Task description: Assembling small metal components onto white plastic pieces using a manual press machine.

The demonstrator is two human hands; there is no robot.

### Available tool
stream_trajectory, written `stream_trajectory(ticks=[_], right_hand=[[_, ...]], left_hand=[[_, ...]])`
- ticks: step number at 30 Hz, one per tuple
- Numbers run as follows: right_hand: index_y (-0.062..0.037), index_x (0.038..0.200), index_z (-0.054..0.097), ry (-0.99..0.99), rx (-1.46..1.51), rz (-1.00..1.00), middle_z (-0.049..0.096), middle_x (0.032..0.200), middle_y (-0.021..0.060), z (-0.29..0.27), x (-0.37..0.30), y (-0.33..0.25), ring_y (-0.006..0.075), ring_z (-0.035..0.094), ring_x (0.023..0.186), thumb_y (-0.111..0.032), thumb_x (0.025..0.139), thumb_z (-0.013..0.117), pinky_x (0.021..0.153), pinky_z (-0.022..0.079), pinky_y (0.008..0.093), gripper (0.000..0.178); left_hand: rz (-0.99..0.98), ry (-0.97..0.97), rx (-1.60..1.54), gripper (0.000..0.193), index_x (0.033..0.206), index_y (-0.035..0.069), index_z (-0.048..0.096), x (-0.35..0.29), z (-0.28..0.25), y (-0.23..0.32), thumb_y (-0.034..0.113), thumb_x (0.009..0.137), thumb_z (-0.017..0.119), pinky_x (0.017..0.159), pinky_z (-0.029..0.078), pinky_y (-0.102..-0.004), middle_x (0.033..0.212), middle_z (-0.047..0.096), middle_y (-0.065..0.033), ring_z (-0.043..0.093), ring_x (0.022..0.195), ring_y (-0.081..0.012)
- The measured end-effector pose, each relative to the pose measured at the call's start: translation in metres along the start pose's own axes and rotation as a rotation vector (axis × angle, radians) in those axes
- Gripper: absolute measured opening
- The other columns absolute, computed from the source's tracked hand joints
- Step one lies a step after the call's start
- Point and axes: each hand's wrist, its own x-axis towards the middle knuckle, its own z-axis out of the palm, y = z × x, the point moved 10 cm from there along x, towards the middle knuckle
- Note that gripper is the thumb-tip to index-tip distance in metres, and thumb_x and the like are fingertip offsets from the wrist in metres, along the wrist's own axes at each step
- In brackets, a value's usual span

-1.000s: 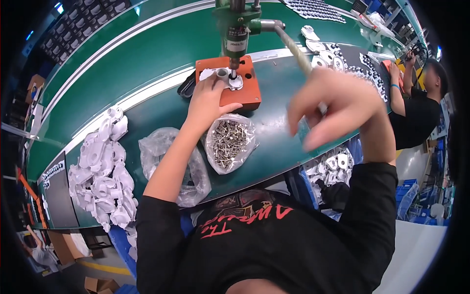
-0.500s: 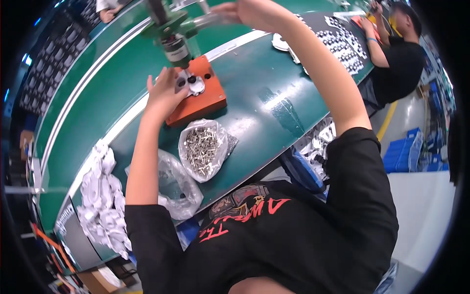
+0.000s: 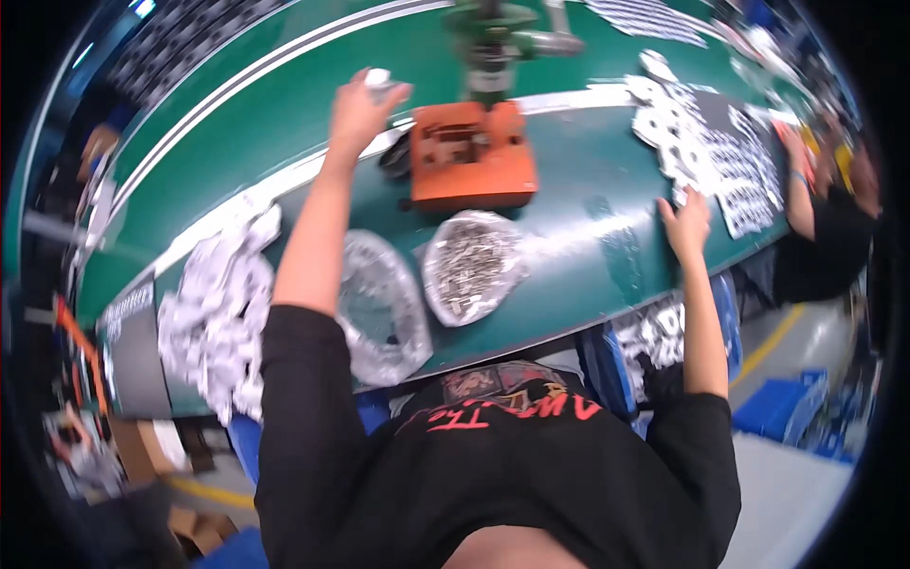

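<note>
My left hand (image 3: 360, 116) is raised left of the orange fixture block (image 3: 474, 183), above the far edge of the bench. Its fingers are closed on a small white plastic part (image 3: 377, 78). My right hand (image 3: 689, 226) is at the near end of a group of white plastic parts (image 3: 675, 142) on the right. Its thumb and fingers are apart, with the tip of a white part between them. Over the fixture stands a green hand press (image 3: 488, 57) with a lever (image 3: 555, 43). No hand is on the press, and the fixture's recess shows uncovered.
A clear bag of metal pins (image 3: 471, 266) lies in front of the fixture, beside another clear bag (image 3: 384, 308). White parts (image 3: 223, 303) are heaped at left. Blue bins (image 3: 607, 365) stand below the bench edge. A co-worker (image 3: 834, 223) sits at far right.
My right hand has left the press lever and come down to the white parts at right. My left hand has moved off the fixture, taking a white part. The view has turned.
</note>
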Motion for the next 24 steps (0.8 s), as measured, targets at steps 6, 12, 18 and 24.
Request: stream_trajectory(ticks=[6,12,18,24], right_hand=[[-0.0027,0.119,0.050,-0.034,-0.031,0.086,0.057,0.114,0.0214,0.009,0.009,0.021,0.0411,0.058,0.094,-0.033,0.088,0.056,0.080,0.046,0.0485,0.044],[0.0040,0.101,0.059,-0.179,0.306,0.248,0.062,0.074,0.0168,0.023,0.013,0.073,0.0270,0.057,0.065,-0.026,0.087,0.058,0.062,0.044,0.0360,0.033],[0.0053,0.092,0.060,-0.349,0.762,0.073,0.060,0.075,0.0042,0.012,-0.009,0.025,0.0107,0.049,0.069,-0.016,0.083,0.062,0.063,0.042,0.0291,0.023],[0.0078,0.099,0.060,-0.283,0.679,0.164,0.065,0.084,0.0164,0.009,-0.021,0.020,0.0234,0.060,0.077,-0.024,0.074,0.071,0.073,0.045,0.0343,0.042]], left_hand=[[-0.208,-0.391,-0.002,0.074,0.136,0.002,0.039,-0.076,-0.001,-0.042,0.043,0.080,0.067,0.102,0.036,-0.0395,0.131,0.047,-0.0249,0.045,0.122,-0.0373],[-0.536,-0.397,0.736,0.054,0.122,0.010,0.052,-0.141,-0.121,-0.156,0.037,0.078,0.065,0.092,0.043,-0.0474,0.122,0.054,-0.0190,0.051,0.115,-0.0319],[-0.767,-0.590,0.724,0.044,0.124,0.014,0.052,-0.186,-0.141,-0.220,0.021,0.081,0.054,0.088,0.043,-0.0514,0.121,0.054,-0.0187,0.050,0.117,-0.0360],[-0.451,-0.619,0.862,0.037,0.114,0.018,0.060,-0.186,-0.117,-0.196,0.019,0.077,0.057,0.089,0.042,-0.0511,0.116,0.054,-0.0132,0.053,0.107,-0.0334]])
